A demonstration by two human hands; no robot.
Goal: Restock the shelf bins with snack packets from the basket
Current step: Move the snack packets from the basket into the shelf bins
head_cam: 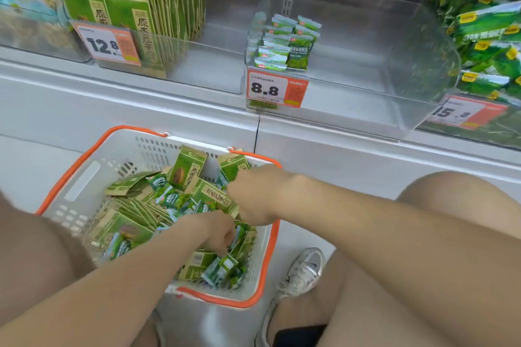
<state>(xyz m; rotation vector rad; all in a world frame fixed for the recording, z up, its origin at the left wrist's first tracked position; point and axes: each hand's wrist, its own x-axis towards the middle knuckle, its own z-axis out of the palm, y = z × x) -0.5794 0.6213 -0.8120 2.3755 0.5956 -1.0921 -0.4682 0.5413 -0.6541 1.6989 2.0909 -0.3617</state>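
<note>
I cannot tell if either hand grips anything: the left hand [218,232] curls down among the packets [165,194], the right hand [253,194] beside it, in the basket [84,177] parked below the near-empty bin [394,70], likely to keep reaches short.

— What colour is the basket [84,177] at lower left?
— White, with slotted walls and an orange rim.
— And what lies in it?
— The tall packets [187,166] are green on kraft tan with dark characters. The small packets [220,270] are green with white and pale blue.
— The price tag [277,91] in the middle?
— White, black digits, an orange block.
— Far right?
— Green bags [490,45] with yellow labels. At the bottom, the shoe [304,270] is silvery white.
</note>
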